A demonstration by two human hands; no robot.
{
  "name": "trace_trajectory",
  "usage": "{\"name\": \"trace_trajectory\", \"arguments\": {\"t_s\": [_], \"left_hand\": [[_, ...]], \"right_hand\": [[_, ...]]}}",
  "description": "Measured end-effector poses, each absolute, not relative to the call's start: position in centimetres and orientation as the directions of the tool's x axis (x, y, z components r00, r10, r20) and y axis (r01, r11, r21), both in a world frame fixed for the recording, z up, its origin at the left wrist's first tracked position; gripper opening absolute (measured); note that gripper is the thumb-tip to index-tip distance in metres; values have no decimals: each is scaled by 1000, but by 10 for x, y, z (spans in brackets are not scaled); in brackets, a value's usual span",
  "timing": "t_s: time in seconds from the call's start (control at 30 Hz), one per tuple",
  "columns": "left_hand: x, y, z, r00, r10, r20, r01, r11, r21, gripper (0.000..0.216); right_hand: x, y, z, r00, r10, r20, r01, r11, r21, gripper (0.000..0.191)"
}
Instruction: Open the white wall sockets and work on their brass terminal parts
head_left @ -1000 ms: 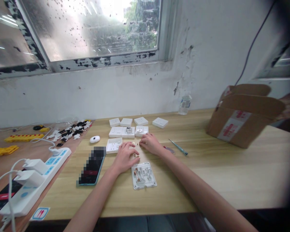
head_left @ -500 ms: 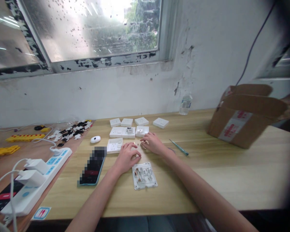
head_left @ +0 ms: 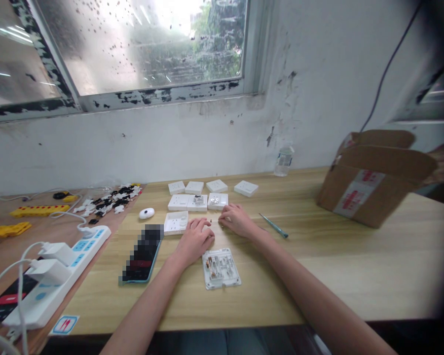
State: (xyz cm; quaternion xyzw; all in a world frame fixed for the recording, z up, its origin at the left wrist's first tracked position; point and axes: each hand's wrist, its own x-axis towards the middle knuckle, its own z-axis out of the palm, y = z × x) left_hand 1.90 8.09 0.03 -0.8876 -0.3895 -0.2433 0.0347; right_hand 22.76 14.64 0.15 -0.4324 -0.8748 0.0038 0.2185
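Observation:
My left hand (head_left: 196,240) rests on the table beside a white socket housing (head_left: 175,224) that lies with its hollow side up. Its fingers are stretched out and apart. My right hand (head_left: 237,220) is just across from it, fingertips bent together at the tabletop; whatever small piece they pinch is mostly hidden. A tiny metal part (head_left: 210,221) lies between the two hands. Below them sits an opened socket panel (head_left: 221,268) with metal strips, some copper-coloured, in its slots.
Several white socket panels (head_left: 217,185) stand in rows at the back, two bearing small parts. A teal screwdriver (head_left: 276,227) lies right; a phone (head_left: 142,256) and white earbud case (head_left: 146,213) left. Further out are a power strip (head_left: 92,246), cardboard box (head_left: 370,182) and bottle (head_left: 283,161).
My right hand has shifted slightly to the right, away from the left hand. My left thumb has drawn closer to its fingers. The opened panel has stayed in place.

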Motion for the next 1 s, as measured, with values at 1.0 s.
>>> {"name": "trace_trajectory", "arguments": {"t_s": [1.0], "left_hand": [[19, 78, 3, 504, 710, 491, 743, -647, 172, 8]], "right_hand": [[227, 134, 9, -453, 786, 421, 799, 567, -199, 11]]}}
